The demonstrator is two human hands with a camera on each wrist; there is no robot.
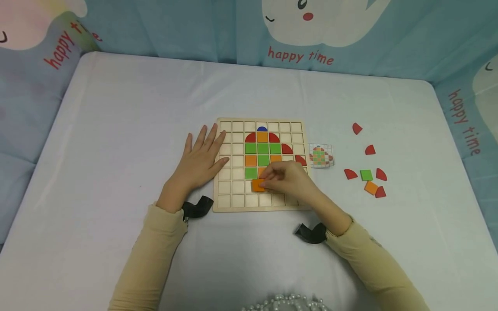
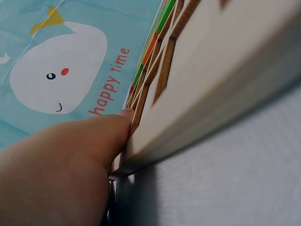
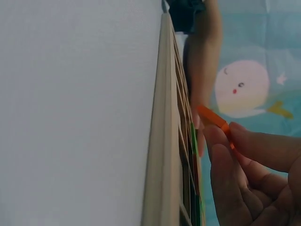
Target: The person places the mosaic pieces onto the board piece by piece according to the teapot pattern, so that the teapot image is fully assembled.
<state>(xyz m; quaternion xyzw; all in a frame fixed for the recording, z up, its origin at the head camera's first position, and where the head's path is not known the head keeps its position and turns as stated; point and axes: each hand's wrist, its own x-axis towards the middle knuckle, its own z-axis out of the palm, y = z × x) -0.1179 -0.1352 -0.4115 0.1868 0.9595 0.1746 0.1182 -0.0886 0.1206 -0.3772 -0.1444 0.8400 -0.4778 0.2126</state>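
Observation:
My right hand pinches an orange square tile between thumb and fingers over the lower middle of a wooden grid board. In the right wrist view the orange tile is tilted at the fingertips. With fingers spread, my left hand rests along the board's left edge; its thumb lies on the rim in the left wrist view. Green, orange and red tiles, topped by a blue half-round tile, sit in the board's middle columns. Part of the lower rows is hidden under my right hand.
A small picture card lies against the board's right side. Farther right are several loose red quarter-round tiles, a green square and an orange square. White beads show at the bottom edge.

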